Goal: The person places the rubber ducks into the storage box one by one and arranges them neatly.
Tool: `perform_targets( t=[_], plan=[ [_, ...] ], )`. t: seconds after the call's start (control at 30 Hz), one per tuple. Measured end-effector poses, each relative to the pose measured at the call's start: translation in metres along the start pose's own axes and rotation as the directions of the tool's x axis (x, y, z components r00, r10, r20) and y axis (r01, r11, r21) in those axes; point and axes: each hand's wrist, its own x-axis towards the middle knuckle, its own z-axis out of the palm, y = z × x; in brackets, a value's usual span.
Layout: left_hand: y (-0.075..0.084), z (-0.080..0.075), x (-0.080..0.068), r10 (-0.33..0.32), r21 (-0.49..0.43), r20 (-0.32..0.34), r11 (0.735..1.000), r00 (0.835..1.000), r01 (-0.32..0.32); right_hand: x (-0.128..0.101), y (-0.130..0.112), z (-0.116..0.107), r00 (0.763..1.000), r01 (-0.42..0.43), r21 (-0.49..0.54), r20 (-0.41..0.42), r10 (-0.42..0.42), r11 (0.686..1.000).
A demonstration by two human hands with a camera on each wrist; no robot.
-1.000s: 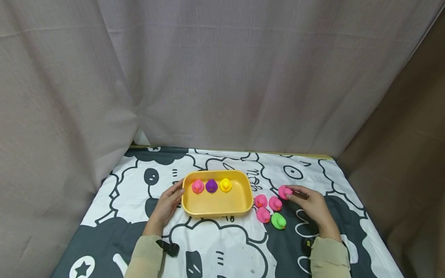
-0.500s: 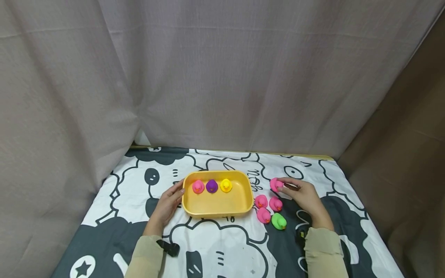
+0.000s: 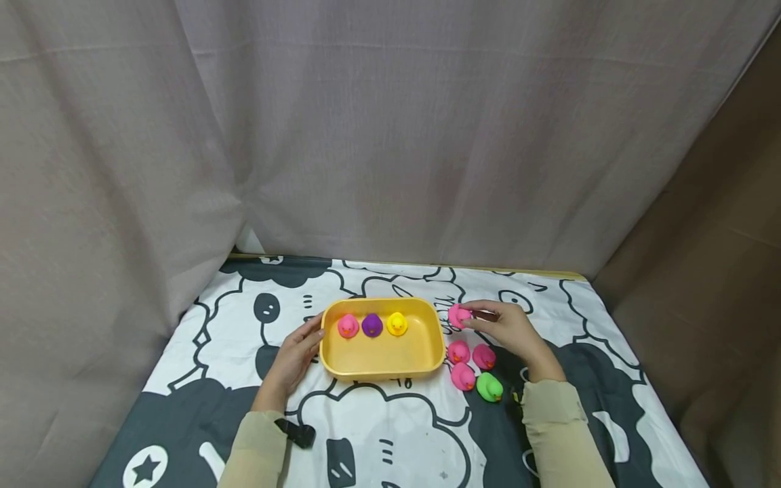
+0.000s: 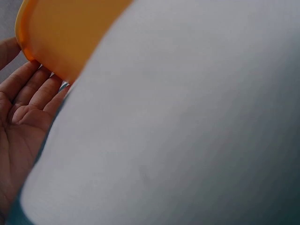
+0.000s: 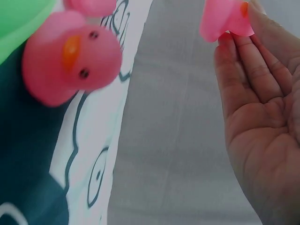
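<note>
Beside tray (image 3: 329,359): right hand (image 3: 506,329) pinches pink duck (image 3: 458,315); left hand (image 3: 295,356) flat on rim (3 ducks inside).

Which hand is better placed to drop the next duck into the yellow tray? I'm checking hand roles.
The right hand: its fingers pinch a pink duck just beside the yellow tray. The left hand only rests against the tray's other end.

A small pink rubber duck (image 3: 459,315) with an orange beak is pinched in the fingers (image 3: 482,318) of the right hand (image 3: 509,332), lifted above the desk just beside the right end of the yellow tray (image 3: 381,366).
</note>
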Motion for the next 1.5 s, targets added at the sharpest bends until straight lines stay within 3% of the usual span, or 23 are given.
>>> perform_targets(
  t=[0.3,0.57,0.77,1.03,1.3,1.5],
  plan=[
    [0.0,0.0,0.001,-0.012,-0.007,0.005,1.0,1.0,0.012,0.021,-0.017,0.021,0.987,0.091,0.02,0.135,-0.093,0.996],
    [0.0,-0.001,0.001,-0.007,0.007,0.003,1.0,1.0,0.007,0.04,-0.037,0.036,0.965,0.134,-0.104,0.24,-0.106,0.986],
    [0.001,0.0,0.0,-0.02,0.007,-0.003,1.0,1.0,0.02,0.053,-0.038,0.045,0.938,0.183,-0.158,0.323,-0.125,0.97],
    [0.002,0.001,0.0,-0.028,0.01,-0.015,1.0,1.0,0.028,0.059,-0.037,0.049,0.931,0.247,-0.241,0.327,-0.161,0.939],
    [0.002,-0.001,0.001,-0.02,0.0,-0.001,1.0,1.0,0.02,0.061,-0.04,0.057,0.92,0.256,-0.256,0.361,-0.154,0.932],
    [0.001,-0.001,0.0,-0.005,-0.004,0.008,1.0,1.0,0.005,0.062,-0.039,0.062,0.903,0.308,-0.31,0.393,-0.174,0.899]
  ],
)
